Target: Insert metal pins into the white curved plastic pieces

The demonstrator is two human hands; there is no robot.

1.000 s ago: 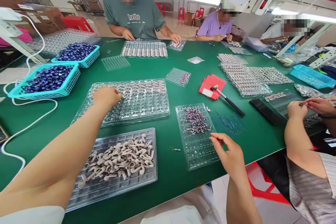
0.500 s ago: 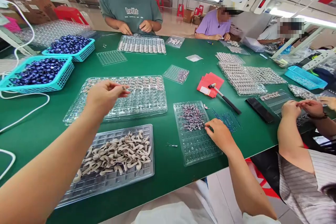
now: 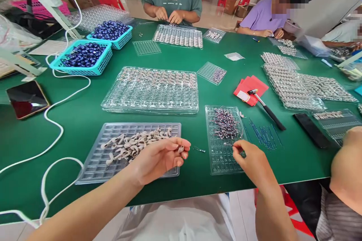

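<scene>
My left hand (image 3: 165, 156) is closed, pinching a beige earbud shell (image 3: 181, 149) between thumb and fingers. It hovers over the right edge of a grey compartment tray (image 3: 94, 158) heaped with loose beige earbud shells (image 3: 141, 141). My right hand (image 3: 251, 156) has thumb and forefinger pressed together at the right edge of a clear compartment tray (image 3: 223, 163). Small parts with thin wires (image 3: 224, 122) are piled in that tray. One small wired part (image 3: 227, 144) is at my right fingertips; whether they grip it is unclear. Between the trays lies a tiny wired piece (image 3: 200, 150).
Large clear stacked trays (image 3: 149, 101) sit behind, partly filled. Blue baskets (image 3: 98, 68) of dark blue parts stand back left, near a white cable (image 3: 60, 131) and a phone (image 3: 27, 99). A hammer (image 3: 267, 110) lies on red sheets (image 3: 250, 87). A co-worker's arm (image 3: 346, 162) is close at right.
My left hand has come from above the large clear trays down to the beige shells and now holds a shell. My right hand stays by the wired parts. The view has turned left.
</scene>
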